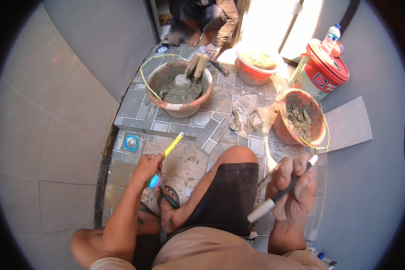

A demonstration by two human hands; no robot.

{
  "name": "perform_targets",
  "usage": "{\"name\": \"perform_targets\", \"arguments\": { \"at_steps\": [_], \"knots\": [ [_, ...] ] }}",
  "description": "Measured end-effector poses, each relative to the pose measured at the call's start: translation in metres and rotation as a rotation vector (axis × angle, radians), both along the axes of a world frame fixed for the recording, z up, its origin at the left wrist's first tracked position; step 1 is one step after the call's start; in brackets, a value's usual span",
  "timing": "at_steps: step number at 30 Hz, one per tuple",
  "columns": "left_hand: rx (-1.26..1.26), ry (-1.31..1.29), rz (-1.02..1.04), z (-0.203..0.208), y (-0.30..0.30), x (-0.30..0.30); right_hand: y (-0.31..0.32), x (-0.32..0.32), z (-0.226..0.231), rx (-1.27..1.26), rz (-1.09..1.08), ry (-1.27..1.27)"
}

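My left hand (147,168) is closed around a tape measure (155,181) with a blue case. A short length of yellow blade (173,144) sticks out beyond the fingers, angled up and away over the floor. On the right, above my thigh, my right hand (300,191) grips a marker (261,210) with a dark middle and whitish ends. The marker slants across the fingers and touches nothing else. A thin, partly hidden edge shows behind that hand; I cannot tell what it is.
Ahead, a basin (180,107) of wet mortar holds two trowels (194,74). Further right are a second basin (253,77), a mortar bucket (289,118), a lidded paint pail (318,67), a crumpled cloth (246,112) and a loose tile (352,123). A co-worker's gloved hand (211,50) is behind.
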State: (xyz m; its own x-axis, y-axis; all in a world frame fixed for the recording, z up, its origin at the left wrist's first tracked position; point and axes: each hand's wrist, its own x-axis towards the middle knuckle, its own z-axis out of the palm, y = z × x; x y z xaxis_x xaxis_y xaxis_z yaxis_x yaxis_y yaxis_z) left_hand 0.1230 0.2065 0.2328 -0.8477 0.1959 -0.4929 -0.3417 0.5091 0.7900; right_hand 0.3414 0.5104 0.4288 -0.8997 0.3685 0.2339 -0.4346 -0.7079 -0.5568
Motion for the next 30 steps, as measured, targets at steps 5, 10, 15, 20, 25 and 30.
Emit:
{"name": "perform_targets", "arguments": {
  "at_steps": [5,10,15,20,25,30],
  "knots": [
    [0.036,-0.084,0.025,-0.034,0.029,-0.009,-0.025,0.026,0.055,0.045,0.101,0.154],
    [0.062,-0.125,0.07,-0.067,0.078,-0.015,-0.016,0.005,0.051,0.044,0.498,0.386],
    [0.093,-0.156,0.109,-0.1,0.12,-0.026,-0.017,-0.017,0.034,-0.083,0.634,0.427],
    [0.108,-0.117,0.104,-0.122,0.133,-0.031,-0.016,-0.037,0.03,-0.119,0.593,0.384],
    [0.244,-0.226,0.08,-0.123,0.141,-0.009,-0.009,-0.04,0.011,-0.205,0.456,0.321],
    [0.224,-0.247,-0.041,-0.124,0.141,-0.002,0.053,-0.068,-0.023,-0.562,-0.049,0.021]
  ]
}}
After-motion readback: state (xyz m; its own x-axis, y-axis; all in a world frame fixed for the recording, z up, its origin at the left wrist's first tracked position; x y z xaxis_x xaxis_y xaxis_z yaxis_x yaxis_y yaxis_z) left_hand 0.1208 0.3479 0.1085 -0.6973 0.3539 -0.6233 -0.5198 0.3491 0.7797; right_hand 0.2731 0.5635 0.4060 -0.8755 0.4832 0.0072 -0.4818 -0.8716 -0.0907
